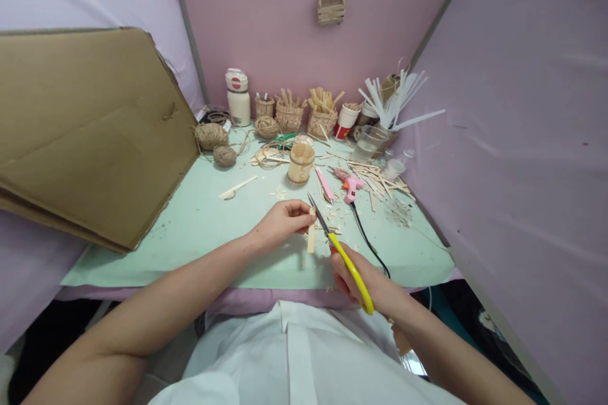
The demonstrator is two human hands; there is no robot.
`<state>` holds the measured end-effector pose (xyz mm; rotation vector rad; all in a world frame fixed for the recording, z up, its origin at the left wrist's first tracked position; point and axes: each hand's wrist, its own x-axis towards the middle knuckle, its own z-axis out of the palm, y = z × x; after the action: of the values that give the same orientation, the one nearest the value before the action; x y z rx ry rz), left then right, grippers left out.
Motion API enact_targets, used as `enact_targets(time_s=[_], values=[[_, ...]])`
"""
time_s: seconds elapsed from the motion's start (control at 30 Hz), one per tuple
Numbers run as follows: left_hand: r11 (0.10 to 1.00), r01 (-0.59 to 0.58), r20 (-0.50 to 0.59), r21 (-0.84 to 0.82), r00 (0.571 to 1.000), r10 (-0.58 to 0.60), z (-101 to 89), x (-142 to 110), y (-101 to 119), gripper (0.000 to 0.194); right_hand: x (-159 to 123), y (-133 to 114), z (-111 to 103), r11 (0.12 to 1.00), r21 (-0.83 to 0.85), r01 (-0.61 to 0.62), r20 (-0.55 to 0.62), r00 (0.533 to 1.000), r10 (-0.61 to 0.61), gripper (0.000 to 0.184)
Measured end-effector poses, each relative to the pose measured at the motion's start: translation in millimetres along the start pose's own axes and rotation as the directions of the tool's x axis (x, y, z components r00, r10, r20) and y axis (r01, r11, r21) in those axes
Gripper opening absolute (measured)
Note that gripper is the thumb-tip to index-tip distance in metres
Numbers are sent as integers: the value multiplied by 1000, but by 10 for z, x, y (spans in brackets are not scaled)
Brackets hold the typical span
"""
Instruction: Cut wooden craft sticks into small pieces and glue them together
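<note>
Pinched between the thumb and fingers of my left hand (pixel 291 220) is a flat wooden craft stick (pixel 311 239), pointing down toward me. My right hand (pixel 354 275) grips a pair of scissors (pixel 349 259) with yellow handles. Their metal blades lie close beside the stick, at its right near my left fingertips; whether they touch it I cannot tell. Just beyond my hands stands a small round wooden cup (pixel 301 164) with darker bands. A pink cutter-like tool (pixel 325 185) and a pink glue gun (pixel 350 186) with a black cord lie to its right.
Balls of twine (pixel 211 137) sit at the back left, beside a large cardboard sheet (pixel 95 139). A white bottle (pixel 238 98), baskets of sticks (pixel 322 117) and a bundle of white glue sticks (pixel 394 101) line the back. Loose wooden strips (pixel 377 178) lie scattered at the right.
</note>
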<state>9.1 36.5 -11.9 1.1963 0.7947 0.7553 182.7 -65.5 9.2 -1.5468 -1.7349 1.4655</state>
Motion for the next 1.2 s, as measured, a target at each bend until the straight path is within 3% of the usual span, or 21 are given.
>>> enact_targets(time_s=[0.4,1.07,1.2], values=[[999,1,38,49,999,-3,-58,-7,35,25,-23,-5,-2,999,-15,-29,6,1000,29,31],[999,24,70,46,997,-27,-63,-21,56,24,-27,4,11,999,-47,26,-23,999,-27,39],[998,30,74,62,997,-34,-70,-20,53,24,-28,5,-7,998,-50,29,-11,1000,-29,32]])
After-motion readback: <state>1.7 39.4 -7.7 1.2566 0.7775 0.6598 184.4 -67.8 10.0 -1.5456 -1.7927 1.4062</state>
